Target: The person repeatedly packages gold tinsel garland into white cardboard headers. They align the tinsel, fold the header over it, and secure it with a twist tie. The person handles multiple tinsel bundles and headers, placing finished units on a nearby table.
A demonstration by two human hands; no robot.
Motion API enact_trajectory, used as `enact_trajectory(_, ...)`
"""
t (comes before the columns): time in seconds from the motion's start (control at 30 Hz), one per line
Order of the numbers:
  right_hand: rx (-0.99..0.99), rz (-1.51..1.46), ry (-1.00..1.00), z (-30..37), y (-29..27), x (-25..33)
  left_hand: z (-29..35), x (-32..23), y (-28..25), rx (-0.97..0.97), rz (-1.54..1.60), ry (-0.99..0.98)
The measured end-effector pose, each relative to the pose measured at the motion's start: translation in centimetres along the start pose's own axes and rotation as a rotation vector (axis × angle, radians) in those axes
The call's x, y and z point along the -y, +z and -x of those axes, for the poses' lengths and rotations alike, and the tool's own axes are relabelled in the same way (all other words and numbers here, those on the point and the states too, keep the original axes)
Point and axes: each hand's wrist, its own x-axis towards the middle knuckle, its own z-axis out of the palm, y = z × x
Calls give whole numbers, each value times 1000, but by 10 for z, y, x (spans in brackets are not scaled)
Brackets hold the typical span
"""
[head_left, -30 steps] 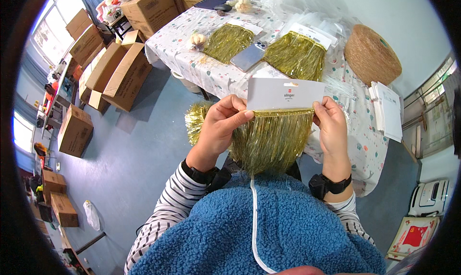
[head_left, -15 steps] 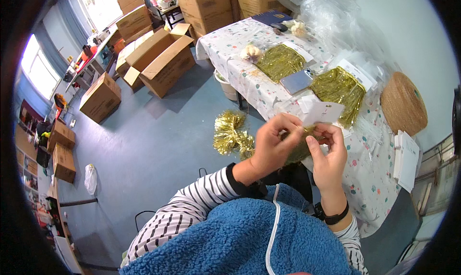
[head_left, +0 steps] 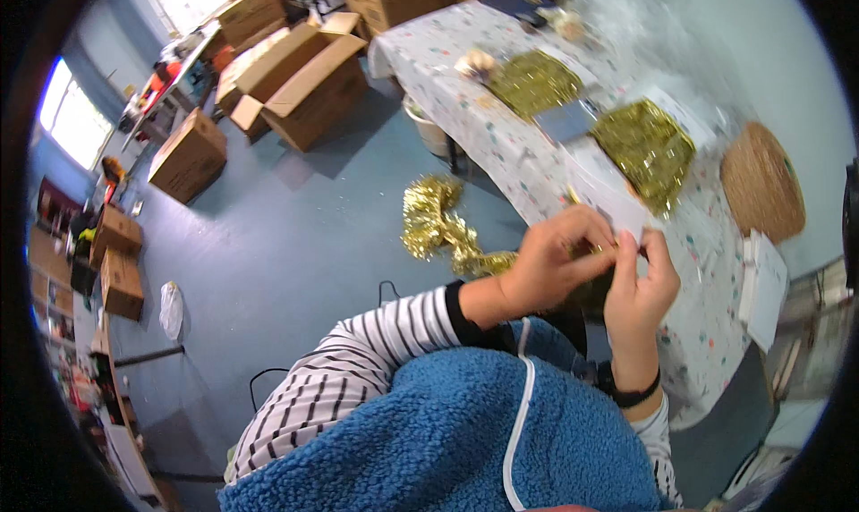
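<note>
My left hand (head_left: 564, 257) and my right hand (head_left: 642, 284) meet over the near edge of the table, with fingertips pinched together. Between them is a white card (head_left: 625, 210), gripped at its lower edge. Olive-gold tinsel shows darkly below the fingers, mostly hidden by the hands. Farther down to the left, a shiny gold tinsel strand (head_left: 431, 215) lies bunched against the blue floor and runs toward my left wrist. On the table past my hands are two carded bundles of gold tinsel fringe, a nearer bundle (head_left: 646, 150) and a farther bundle (head_left: 535, 84).
A flower-patterned cloth covers the table (head_left: 510, 168). On it stand a brown twine spool (head_left: 762, 183), a stack of white cards (head_left: 762, 284), a grey-blue flat box (head_left: 565, 121) and clear plastic bags (head_left: 640, 29). A white bucket (head_left: 427, 127) stands beneath. Cardboard boxes (head_left: 313, 92) sit on the floor.
Both hands have shifted a little to the right in view, fingertips closer together. The white card has tilted and sits lower between them. The view itself has moved and is blurred.
</note>
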Motion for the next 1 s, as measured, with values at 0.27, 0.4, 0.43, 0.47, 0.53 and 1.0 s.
enact_trajectory(0.27, -132, 166, 15, -1, -23, -20, -8, 2, -15, 134, -211, -93)
enact_trajectory(0.4, -209, 105, 42, -8, -34, -32, -11, -6, -31, 104, -161, -308)
enact_trajectory(0.43, -214, 98, 41, -8, -37, -35, -14, -8, -36, 122, -297, -213)
enact_trajectory(0.47, -203, 108, 46, -8, -40, -37, -16, -10, -41, 125, -327, -156)
enact_trajectory(0.53, -216, 29, 79, -7, -42, -43, -21, -15, -49, 133, -384, -134)
enact_trajectory(1.0, -248, 3, 120, -9, -45, -53, -16, -10, -51, 251, -414, -133)
